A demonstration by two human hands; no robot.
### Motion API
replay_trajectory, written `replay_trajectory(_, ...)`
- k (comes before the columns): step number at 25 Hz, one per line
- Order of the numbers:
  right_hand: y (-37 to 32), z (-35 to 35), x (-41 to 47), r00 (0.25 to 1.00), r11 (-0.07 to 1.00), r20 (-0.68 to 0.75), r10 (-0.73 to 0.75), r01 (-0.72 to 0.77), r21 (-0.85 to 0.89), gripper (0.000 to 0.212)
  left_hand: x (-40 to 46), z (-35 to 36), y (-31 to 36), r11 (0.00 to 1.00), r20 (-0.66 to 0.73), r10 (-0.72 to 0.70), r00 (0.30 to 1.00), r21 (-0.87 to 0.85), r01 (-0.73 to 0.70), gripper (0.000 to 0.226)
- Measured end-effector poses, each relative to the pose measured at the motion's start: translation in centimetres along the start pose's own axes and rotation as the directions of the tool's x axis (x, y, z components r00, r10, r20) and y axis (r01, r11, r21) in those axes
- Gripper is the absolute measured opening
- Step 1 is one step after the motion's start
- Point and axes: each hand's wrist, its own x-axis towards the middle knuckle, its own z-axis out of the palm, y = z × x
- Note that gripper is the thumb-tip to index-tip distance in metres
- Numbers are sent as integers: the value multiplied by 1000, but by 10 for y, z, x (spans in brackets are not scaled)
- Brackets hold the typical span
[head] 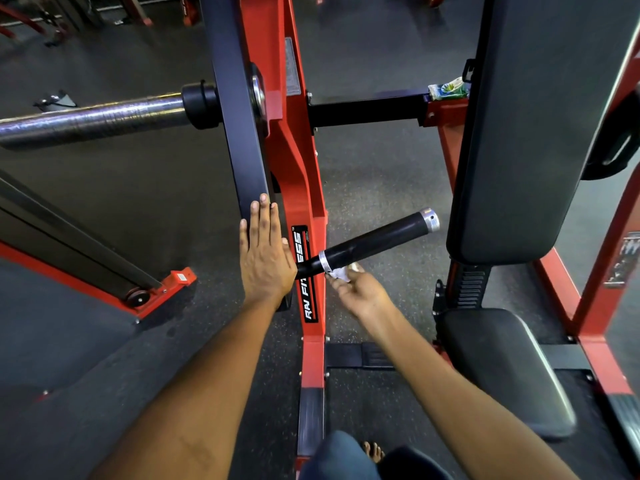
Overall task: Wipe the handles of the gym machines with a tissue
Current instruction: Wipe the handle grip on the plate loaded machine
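Mid-wipe on this machine's handle, looks like plenty still to do.

The right hand [360,292] pinches a scrunched white tissue [341,273] against the underside of the black handle [374,241], right by its inner metal ring, so most of the grip probably isn't done yet. The left hand [266,258] lies flat, fingers straight and together, on the red frame [294,161]. Can't tell about other machines' handles.
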Motion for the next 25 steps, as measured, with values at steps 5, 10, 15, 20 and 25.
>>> replay_trajectory(5, -71, -10, 8, 981, 963, -109, -160, 179, 200, 39, 0, 0, -1, 1000, 4, 2, 1000, -13, -2, 66)
replay_trajectory(10, -39, -14, -1, 978, 976, -20, -209, 210, 60, 30, 1, 0, -1, 1000, -1, 6, 1000, -17, -6, 65)
replay_trajectory(15, -43, -24, -28, 851, 788, -175, -495, 355, -502, 20, 0, 0, -1, 1000, -7, 5, 1000, -20, -5, 62)
replay_trajectory(20, -61, -17, -27, 351, -9, 244, -904, 555, -832, 46, -1, -1, 0, 1000, -9, 13, 1000, -27, -13, 61)
replay_trajectory(25, -39, -21, -12, 243, -63, 234, -941, 554, -830, 34, -2, -1, -1, 1000, -21, 13, 1000, -27, -14, 60)
